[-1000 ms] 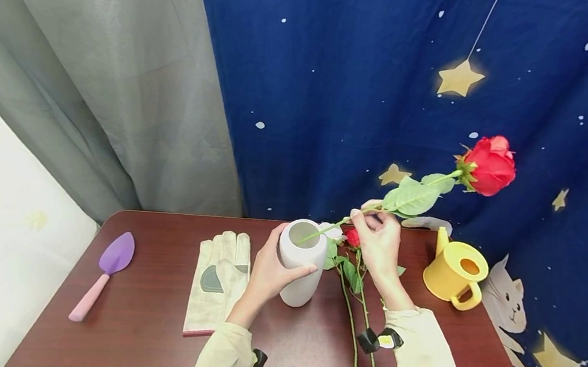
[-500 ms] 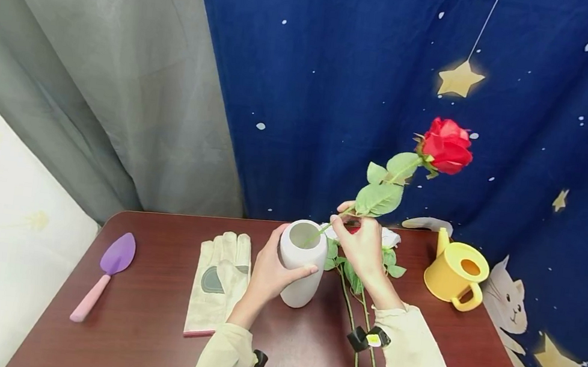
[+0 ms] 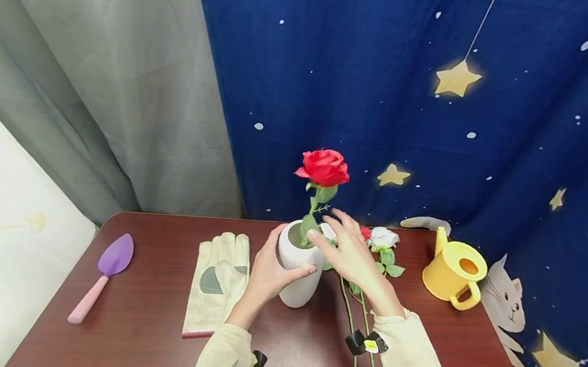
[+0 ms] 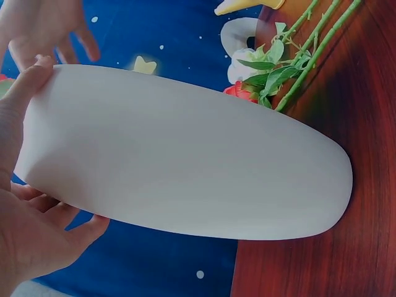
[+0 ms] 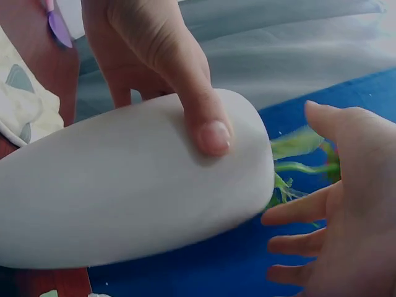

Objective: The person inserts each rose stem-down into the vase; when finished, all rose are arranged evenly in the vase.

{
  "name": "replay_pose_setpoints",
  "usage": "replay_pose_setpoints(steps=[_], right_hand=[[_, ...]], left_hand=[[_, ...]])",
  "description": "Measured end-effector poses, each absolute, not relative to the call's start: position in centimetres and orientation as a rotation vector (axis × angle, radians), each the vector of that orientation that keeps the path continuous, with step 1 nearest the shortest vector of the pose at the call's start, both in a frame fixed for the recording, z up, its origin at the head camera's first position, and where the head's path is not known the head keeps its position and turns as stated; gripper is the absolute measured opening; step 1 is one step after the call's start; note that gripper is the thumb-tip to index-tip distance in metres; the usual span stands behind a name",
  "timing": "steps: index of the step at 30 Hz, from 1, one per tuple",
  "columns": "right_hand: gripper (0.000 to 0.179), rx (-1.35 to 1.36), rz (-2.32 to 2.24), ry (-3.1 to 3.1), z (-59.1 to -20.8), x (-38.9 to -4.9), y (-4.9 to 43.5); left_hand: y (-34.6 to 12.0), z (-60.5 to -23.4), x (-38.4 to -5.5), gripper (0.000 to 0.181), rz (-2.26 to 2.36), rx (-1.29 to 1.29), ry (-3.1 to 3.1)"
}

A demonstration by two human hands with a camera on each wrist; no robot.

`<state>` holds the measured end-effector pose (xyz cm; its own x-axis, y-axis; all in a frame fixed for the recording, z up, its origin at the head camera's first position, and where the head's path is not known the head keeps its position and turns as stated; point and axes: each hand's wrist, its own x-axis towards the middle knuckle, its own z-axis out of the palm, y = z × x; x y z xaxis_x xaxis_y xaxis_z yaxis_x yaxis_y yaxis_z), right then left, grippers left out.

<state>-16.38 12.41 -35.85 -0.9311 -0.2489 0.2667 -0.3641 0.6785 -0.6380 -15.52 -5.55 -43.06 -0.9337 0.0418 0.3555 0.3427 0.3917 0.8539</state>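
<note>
A white vase stands on the table, and my left hand grips it round the upper part, thumb across the front. In the right wrist view the left thumb presses on the vase near its mouth. One red rose stands upright in the vase, its stem and lower leaves at the opening. My right hand is just right of the rose stem with fingers spread, holding nothing. In the right wrist view the right hand's fingers are apart from the green stem.
Right of the vase lie more roses, a white one among them, their stems toward the front. A yellow watering can stands at the right. Gardening gloves and a purple trowel lie at the left. Curtains hang behind the table.
The red rose went from slanting right in my right hand's pinch to upright in the vase. My right hand moved left and let go of the stem. The left hand stayed on the vase.
</note>
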Motion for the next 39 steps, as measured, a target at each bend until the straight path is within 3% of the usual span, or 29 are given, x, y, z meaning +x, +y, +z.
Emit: replay_pose_setpoints(steps=[13, 26, 39], right_hand=[[0.026, 0.337, 1.235, -2.666, -38.8, -15.6, 17.4], [0.036, -0.021, 1.209, -2.843, -46.1, -14.1, 26.9], [0.025, -0.132, 1.241, -2.953, -51.2, -14.1, 28.1]], left_hand=[[-5.5, -42.9, -15.5, 0.091, -1.573, -0.342, -2.369], [-5.5, -43.0, -15.5, 0.092, -1.57, -0.324, -2.379], [-5.5, -43.0, -15.4, 0.092, -1.572, -0.32, -2.388]])
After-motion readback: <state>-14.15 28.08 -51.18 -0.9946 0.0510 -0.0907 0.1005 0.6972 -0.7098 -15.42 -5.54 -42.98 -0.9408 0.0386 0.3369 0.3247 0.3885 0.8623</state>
